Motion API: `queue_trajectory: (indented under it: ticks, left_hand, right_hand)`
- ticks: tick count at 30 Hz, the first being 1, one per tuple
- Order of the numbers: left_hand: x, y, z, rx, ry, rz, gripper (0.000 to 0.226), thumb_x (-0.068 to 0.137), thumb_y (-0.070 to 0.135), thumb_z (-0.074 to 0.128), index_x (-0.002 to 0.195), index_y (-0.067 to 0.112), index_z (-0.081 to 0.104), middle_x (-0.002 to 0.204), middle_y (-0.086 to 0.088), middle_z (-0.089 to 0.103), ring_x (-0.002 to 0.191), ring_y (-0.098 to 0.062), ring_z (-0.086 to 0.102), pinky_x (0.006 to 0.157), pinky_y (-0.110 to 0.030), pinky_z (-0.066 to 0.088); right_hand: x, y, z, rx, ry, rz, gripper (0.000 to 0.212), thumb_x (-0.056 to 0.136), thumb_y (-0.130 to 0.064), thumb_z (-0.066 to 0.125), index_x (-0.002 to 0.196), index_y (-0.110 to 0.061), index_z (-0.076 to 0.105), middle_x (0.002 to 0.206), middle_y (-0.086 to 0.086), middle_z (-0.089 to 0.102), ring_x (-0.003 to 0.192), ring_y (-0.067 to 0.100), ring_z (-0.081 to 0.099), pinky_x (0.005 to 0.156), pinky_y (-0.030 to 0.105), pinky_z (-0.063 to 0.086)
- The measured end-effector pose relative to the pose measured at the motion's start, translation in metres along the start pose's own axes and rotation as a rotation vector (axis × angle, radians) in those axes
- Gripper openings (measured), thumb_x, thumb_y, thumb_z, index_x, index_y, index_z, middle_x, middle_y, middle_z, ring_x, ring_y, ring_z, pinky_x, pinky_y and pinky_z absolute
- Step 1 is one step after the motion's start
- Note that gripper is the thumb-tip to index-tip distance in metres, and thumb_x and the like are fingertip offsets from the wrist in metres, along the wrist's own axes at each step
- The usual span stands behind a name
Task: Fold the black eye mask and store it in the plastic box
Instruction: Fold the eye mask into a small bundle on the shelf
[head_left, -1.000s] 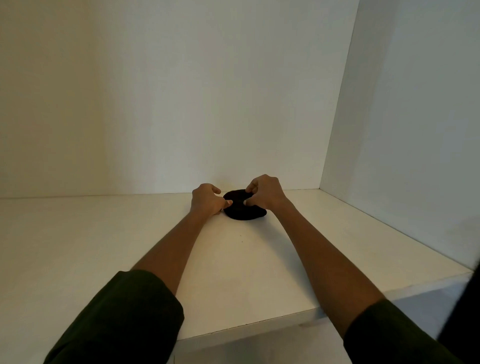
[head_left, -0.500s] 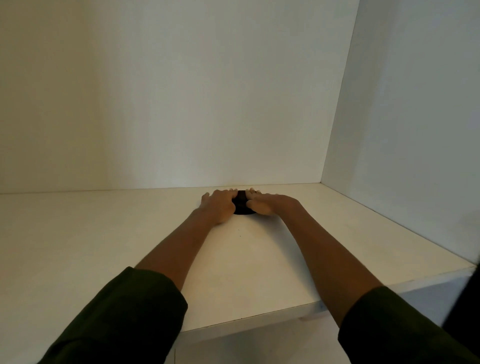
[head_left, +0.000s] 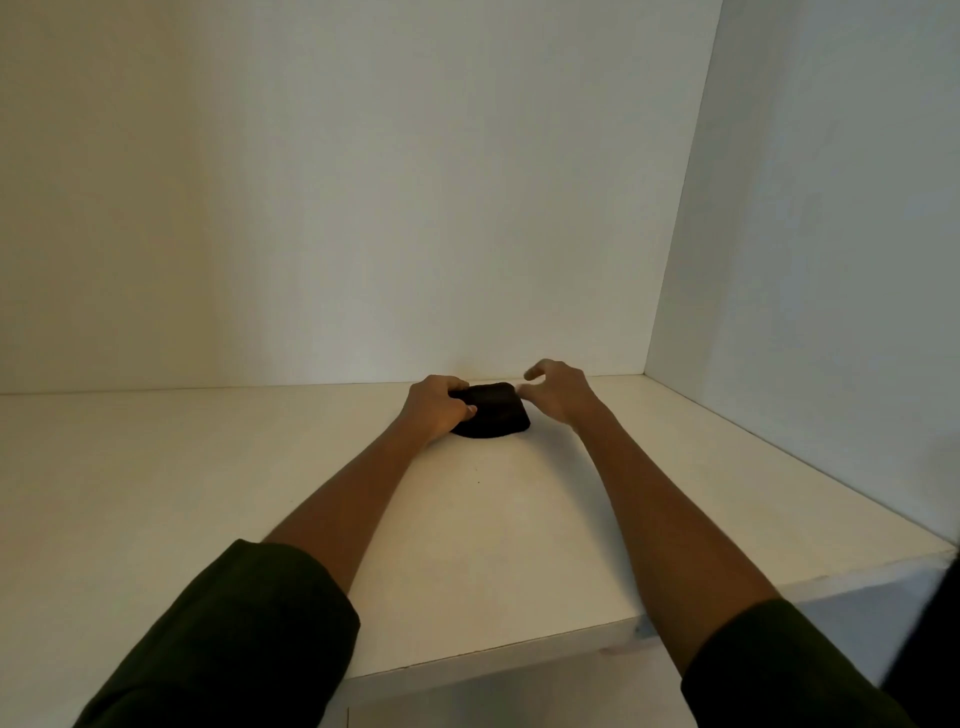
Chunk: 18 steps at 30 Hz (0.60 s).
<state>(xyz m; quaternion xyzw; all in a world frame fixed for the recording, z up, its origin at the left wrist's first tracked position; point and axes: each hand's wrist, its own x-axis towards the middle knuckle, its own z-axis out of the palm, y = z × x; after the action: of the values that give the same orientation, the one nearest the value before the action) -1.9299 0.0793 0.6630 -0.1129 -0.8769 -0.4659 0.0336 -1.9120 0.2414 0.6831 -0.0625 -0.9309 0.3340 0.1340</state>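
The black eye mask (head_left: 496, 413) lies folded into a compact dark pad on the white shelf (head_left: 260, 493), near the back wall. My left hand (head_left: 436, 410) grips its left edge, fingers curled over the top and thumb on the near side. My right hand (head_left: 558, 392) hovers just right of the mask with fingers spread and relaxed, holding nothing. No plastic box is in view.
A white back wall (head_left: 415, 208) rises right behind the mask, and a white side wall (head_left: 831, 260) closes the shelf on the right. The shelf's front edge (head_left: 493, 654) runs across below my forearms.
Both hands lay flat pressing on the mask half a second ago. Now the left hand curls round its left edge and the right hand has lifted off to the right, uncovering the folded mask.
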Motion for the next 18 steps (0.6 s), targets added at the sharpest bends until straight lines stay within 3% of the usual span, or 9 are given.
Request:
queue_trajectory:
  ticks: [3, 6, 8, 13, 18]
  left_hand:
    - [0.0, 0.001, -0.002, -0.111, 0.073, -0.03, 0.047, 0.082, 0.009, 0.07, 0.128, 0.01, 0.059, 0.136, -0.012, 0.053, 0.124, -0.024, 0.051, 0.093, -0.023, 0.04]
    - [-0.002, 0.005, -0.003, -0.25, 0.117, -0.07, 0.047, 0.081, 0.003, 0.07, 0.127, 0.01, 0.06, 0.139, -0.011, 0.051, 0.129, -0.025, 0.047, 0.097, -0.024, 0.039]
    - [-0.003, 0.009, -0.006, -0.385, 0.154, -0.123, 0.047, 0.081, -0.005, 0.068, 0.125, 0.011, 0.061, 0.138, -0.012, 0.051, 0.129, -0.026, 0.048, 0.101, -0.029, 0.042]
    - [-0.003, 0.012, -0.03, -0.587, 0.175, -0.215, 0.046, 0.074, -0.011, 0.071, 0.114, 0.01, 0.066, 0.127, -0.016, 0.06, 0.119, -0.031, 0.057, 0.102, -0.042, 0.049]
    - [-0.019, 0.006, -0.062, -0.594, 0.158, -0.231, 0.041, 0.07, -0.008, 0.076, 0.108, 0.003, 0.066, 0.122, -0.019, 0.063, 0.116, -0.033, 0.059, 0.101, -0.042, 0.049]
  right_hand:
    - [0.001, 0.006, 0.004, -0.022, -0.011, 0.064, 0.049, 0.086, -0.031, 0.065, 0.122, 0.0, 0.053, 0.12, 0.019, 0.063, 0.098, 0.026, 0.062, 0.092, 0.036, 0.049]
    - [0.001, -0.002, 0.011, 0.031, -0.022, 0.077, 0.058, 0.083, -0.034, 0.068, 0.127, -0.003, 0.046, 0.123, 0.017, 0.06, 0.107, 0.029, 0.061, 0.088, 0.036, 0.05]
    - [-0.002, -0.009, 0.013, 0.122, -0.022, 0.09, 0.061, 0.081, -0.029, 0.072, 0.128, -0.005, 0.042, 0.125, 0.016, 0.057, 0.109, 0.031, 0.061, 0.085, 0.037, 0.052]
    - [-0.015, -0.028, 0.011, 0.465, -0.077, 0.157, 0.058, 0.08, -0.012, 0.074, 0.125, -0.005, 0.039, 0.124, 0.019, 0.054, 0.09, 0.026, 0.061, 0.058, 0.028, 0.055]
    - [-0.031, -0.05, 0.015, 0.567, -0.175, 0.179, 0.059, 0.08, -0.007, 0.073, 0.127, -0.002, 0.037, 0.117, 0.021, 0.057, 0.087, 0.026, 0.062, 0.062, 0.03, 0.057]
